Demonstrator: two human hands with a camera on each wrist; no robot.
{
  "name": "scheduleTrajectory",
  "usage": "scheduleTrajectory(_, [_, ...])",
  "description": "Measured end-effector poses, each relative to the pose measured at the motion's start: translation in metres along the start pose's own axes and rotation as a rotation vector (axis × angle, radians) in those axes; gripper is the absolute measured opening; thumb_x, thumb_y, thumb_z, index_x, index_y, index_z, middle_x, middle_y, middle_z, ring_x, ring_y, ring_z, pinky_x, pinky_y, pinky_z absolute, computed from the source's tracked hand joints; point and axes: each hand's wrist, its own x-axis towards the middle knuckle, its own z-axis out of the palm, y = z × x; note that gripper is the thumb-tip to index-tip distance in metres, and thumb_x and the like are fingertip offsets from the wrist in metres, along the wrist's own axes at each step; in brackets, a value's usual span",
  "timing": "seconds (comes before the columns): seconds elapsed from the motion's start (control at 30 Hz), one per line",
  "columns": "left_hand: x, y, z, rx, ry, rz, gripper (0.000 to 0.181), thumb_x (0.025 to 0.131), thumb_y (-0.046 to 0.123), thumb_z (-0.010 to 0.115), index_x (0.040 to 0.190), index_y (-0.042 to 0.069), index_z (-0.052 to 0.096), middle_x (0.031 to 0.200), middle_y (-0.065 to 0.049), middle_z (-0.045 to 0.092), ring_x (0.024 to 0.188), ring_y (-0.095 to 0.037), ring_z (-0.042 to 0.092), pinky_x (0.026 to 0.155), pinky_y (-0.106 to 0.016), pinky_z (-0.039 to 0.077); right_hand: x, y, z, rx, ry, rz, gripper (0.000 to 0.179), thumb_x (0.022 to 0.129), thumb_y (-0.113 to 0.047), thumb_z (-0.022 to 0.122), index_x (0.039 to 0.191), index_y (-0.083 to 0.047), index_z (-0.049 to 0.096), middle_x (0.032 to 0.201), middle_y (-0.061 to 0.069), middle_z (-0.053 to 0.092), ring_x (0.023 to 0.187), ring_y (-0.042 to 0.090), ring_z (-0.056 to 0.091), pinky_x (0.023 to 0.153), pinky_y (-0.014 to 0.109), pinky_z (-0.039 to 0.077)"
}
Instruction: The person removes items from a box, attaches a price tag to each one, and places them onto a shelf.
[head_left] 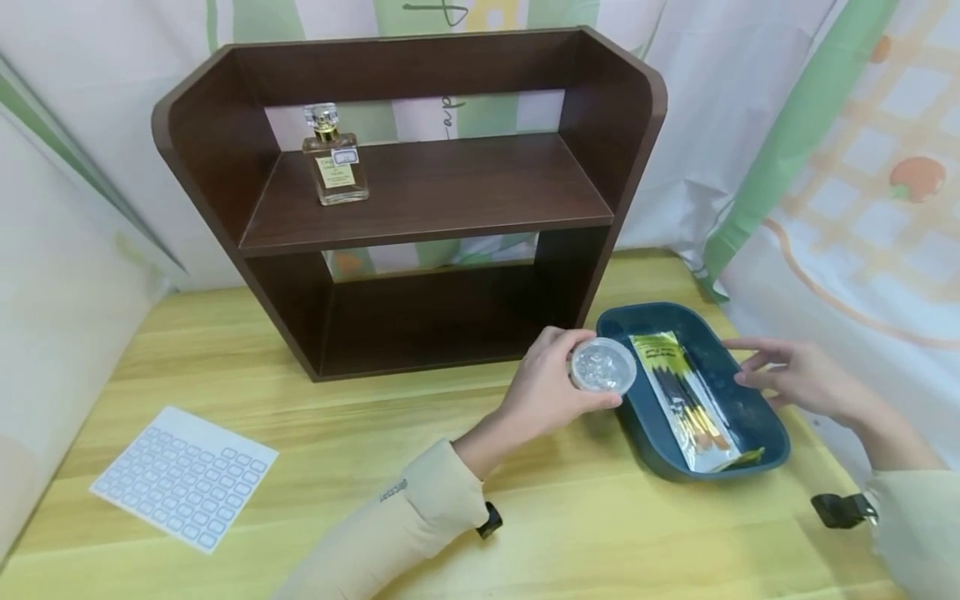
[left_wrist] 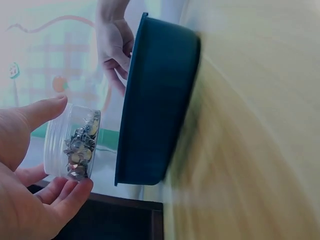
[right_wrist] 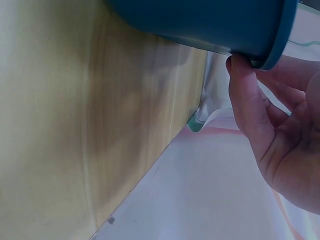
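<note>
My left hand point(head_left: 543, 379) grips a small clear round jar point(head_left: 602, 365) by its sides, thumb on one side and fingers on the other. Through its wall in the left wrist view show small silver and gold metal pieces point(left_wrist: 80, 150), like thumbtacks. The jar is held above the table beside the near left rim of a dark teal plastic basin point(head_left: 651, 433). Inside the basin lies a packet of paintbrushes point(head_left: 684, 400) in a clear sleeve with a green top. My right hand point(head_left: 806, 379) holds the basin's right rim, thumb against the outside wall and fingers over the edge.
A dark brown two-tier shelf point(head_left: 442, 187) stands at the back of the wooden table point(head_left: 337, 483). On its upper tier, at the left, is a perfume bottle point(head_left: 335, 162). A sheet of blue-bordered labels point(head_left: 185, 477) lies at the left. Printed curtains point(head_left: 847, 183) surround the table.
</note>
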Motion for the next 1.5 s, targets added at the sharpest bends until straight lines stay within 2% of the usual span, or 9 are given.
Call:
scheduleTrajectory(0.17, [-0.016,-0.016,-0.015,-0.063,-0.003,-0.052,0.076,0.069,0.032,0.095,0.134,0.017,0.06,0.12,0.004,0.053,0.102,-0.017,0.055,0.081,-0.023,0.049,0.007,0.0,-0.002,-0.011,-0.006,-0.015,0.056,0.099,-0.016,0.066,0.148,0.0,0.044,0.109,0.018,0.067,0.083,0.013,0.068,0.064,0.034,0.06])
scheduleTrajectory(0.33, [-0.032,-0.03,-0.032,-0.036,-0.014,-0.099,0.076,0.07,0.03,0.095,0.136,0.018,0.06,0.122,0.002,0.055,0.105,-0.023,0.058,0.083,-0.027,0.05,0.01,0.001,-0.006,-0.009,-0.032,-0.036,0.057,0.098,-0.013,0.066,0.147,0.001,0.042,0.106,0.017,0.068,0.082,0.014,0.067,0.064,0.035,0.06])
scheduleTrajectory(0.57, [-0.064,-0.053,-0.055,0.033,-0.054,-0.108,0.077,0.071,0.03,0.094,0.139,0.017,0.058,0.124,0.004,0.056,0.108,-0.014,0.056,0.09,-0.034,0.05,0.013,0.003,-0.007,0.038,-0.074,-0.018,0.056,0.098,-0.014,0.066,0.146,-0.003,0.04,0.098,0.014,0.069,0.077,0.016,0.065,0.06,0.037,0.06])
scheduleTrajectory(0.77, [-0.089,-0.067,-0.072,0.037,-0.085,-0.135,0.076,0.072,0.03,0.094,0.138,0.013,0.059,0.12,0.003,0.056,0.1,-0.015,0.057,0.085,-0.033,0.052,0.014,0.007,-0.009,0.06,-0.101,-0.021,0.051,0.099,-0.013,0.065,0.144,-0.012,0.042,0.095,0.012,0.07,0.068,0.018,0.061,0.054,0.039,0.059])
scheduleTrajectory(0.87, [-0.098,-0.072,-0.079,0.047,-0.092,-0.152,0.077,0.071,0.03,0.094,0.137,0.013,0.059,0.12,0.002,0.057,0.102,-0.016,0.058,0.086,-0.035,0.052,0.013,0.007,-0.01,0.058,-0.104,-0.01,0.05,0.099,-0.013,0.065,0.144,-0.012,0.041,0.093,0.011,0.07,0.066,0.019,0.06,0.053,0.04,0.059])
scheduleTrajectory(1.03, [-0.11,-0.078,-0.087,0.059,-0.076,-0.17,0.078,0.07,0.029,0.094,0.138,0.013,0.059,0.122,0.001,0.057,0.106,-0.02,0.058,0.091,-0.04,0.052,0.015,0.005,-0.011,0.036,-0.115,-0.01,0.053,0.1,-0.014,0.064,0.145,-0.007,0.037,0.091,0.01,0.069,0.065,0.019,0.06,0.053,0.04,0.059])
scheduleTrajectory(1.23, [-0.121,-0.083,-0.095,0.031,-0.053,-0.208,0.079,0.067,0.023,0.096,0.137,0.011,0.059,0.121,0.0,0.057,0.105,-0.02,0.058,0.092,-0.04,0.052,0.016,0.005,-0.01,0.04,-0.118,-0.01,0.053,0.1,-0.013,0.063,0.145,-0.009,0.037,0.09,0.009,0.069,0.065,0.019,0.06,0.054,0.04,0.059])
scheduleTrajectory(1.5, [-0.126,-0.09,-0.102,0.034,-0.045,-0.245,0.079,0.066,0.02,0.096,0.136,0.011,0.059,0.121,-0.001,0.056,0.106,-0.02,0.057,0.094,-0.042,0.051,0.017,0.009,-0.011,0.037,-0.111,-0.02,0.052,0.101,-0.013,0.063,0.147,-0.015,0.039,0.092,0.008,0.07,0.068,0.02,0.062,0.057,0.039,0.06])
